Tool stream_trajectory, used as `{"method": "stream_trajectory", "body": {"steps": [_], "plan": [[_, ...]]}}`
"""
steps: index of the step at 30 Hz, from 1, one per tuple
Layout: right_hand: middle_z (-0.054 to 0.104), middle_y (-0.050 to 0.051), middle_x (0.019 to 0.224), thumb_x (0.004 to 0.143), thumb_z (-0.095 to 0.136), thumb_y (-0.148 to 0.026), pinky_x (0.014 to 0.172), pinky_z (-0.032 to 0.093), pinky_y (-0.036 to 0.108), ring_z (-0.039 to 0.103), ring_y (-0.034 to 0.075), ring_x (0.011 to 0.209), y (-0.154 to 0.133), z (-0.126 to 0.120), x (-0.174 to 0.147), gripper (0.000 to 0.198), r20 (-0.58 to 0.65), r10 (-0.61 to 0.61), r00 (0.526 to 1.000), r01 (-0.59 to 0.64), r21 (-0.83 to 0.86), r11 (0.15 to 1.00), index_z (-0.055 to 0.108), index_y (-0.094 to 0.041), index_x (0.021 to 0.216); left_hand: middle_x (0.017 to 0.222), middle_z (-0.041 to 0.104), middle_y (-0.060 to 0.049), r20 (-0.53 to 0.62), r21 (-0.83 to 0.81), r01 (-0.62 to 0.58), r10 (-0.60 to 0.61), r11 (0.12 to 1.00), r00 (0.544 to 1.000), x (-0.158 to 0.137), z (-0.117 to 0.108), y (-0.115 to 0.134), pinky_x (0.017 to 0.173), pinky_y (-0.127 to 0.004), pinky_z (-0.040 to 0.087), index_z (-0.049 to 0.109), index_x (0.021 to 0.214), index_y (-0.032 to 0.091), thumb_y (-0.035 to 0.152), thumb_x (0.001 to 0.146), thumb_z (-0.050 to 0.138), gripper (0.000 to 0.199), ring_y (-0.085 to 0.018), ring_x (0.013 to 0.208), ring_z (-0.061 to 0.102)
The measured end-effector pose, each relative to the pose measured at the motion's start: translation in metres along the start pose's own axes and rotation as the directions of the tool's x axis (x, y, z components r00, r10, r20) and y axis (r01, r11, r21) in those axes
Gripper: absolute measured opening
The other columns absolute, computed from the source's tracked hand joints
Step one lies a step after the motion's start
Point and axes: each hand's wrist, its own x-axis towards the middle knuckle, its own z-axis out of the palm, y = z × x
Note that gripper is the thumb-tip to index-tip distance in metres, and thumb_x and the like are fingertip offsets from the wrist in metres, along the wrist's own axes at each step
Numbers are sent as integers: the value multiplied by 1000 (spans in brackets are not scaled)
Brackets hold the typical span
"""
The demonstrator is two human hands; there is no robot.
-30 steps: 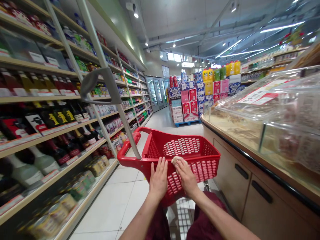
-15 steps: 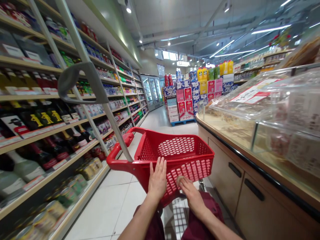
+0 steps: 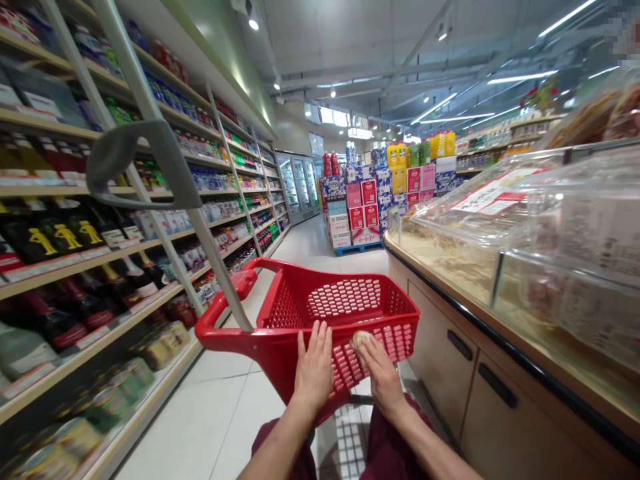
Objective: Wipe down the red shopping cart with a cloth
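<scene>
A red plastic shopping cart [image 3: 277,350] with a perforated basket stands right before me, and its basket has nothing visible inside. My left hand [image 3: 314,373] lies flat on the basket's near side, fingers stretched out just below the rim. Against the holed part of that same side, my right hand [image 3: 384,377] presses a small pale cloth [image 3: 360,339], mostly covered by its fingers. A grey handle [image 3: 183,163] on a metal pole rises from the cart's left end.
Shelves of bottles and cans [image 3: 140,287] run along the left. At right, a wooden counter [image 3: 440,360] with a black edge carries clear plastic food boxes [image 3: 575,220]. Stacked drink cartons [image 3: 364,217] stand on a blue pallet ahead, with glass-door fridges [image 3: 300,183] beyond.
My right hand has slid up the basket's side with the cloth, which now shows more. My left hand stays flat in place. The view has shifted slightly, and the cart sits further left.
</scene>
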Motion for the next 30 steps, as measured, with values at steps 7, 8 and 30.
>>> {"method": "stream_trajectory", "body": {"steps": [7,8,30], "plan": [[51,6,122,85,37,-9,95,40,42,36,18,121,17,-5,3,45,20,-106,994,107,-7,994,38,-24,127,141,24,-8,47,-58,-71,73,996,996,10,-2,9,105,-50,13,23,132,12,20,75,34,59,-21,131,12],[53,6,120,84,38,-9,94,42,40,38,17,120,17,-6,-3,45,54,-126,991,127,1,992,39,-24,126,141,24,-8,58,-59,-73,76,996,995,11,-2,10,104,-50,12,23,133,12,19,75,35,59,-21,131,12],[50,5,124,84,37,-9,98,37,40,38,17,120,52,-31,3,45,24,-87,996,89,-75,993,40,-25,127,140,26,-6,73,-57,-52,57,997,996,12,1,10,105,-51,9,24,132,12,21,74,35,60,-20,131,11]]}}
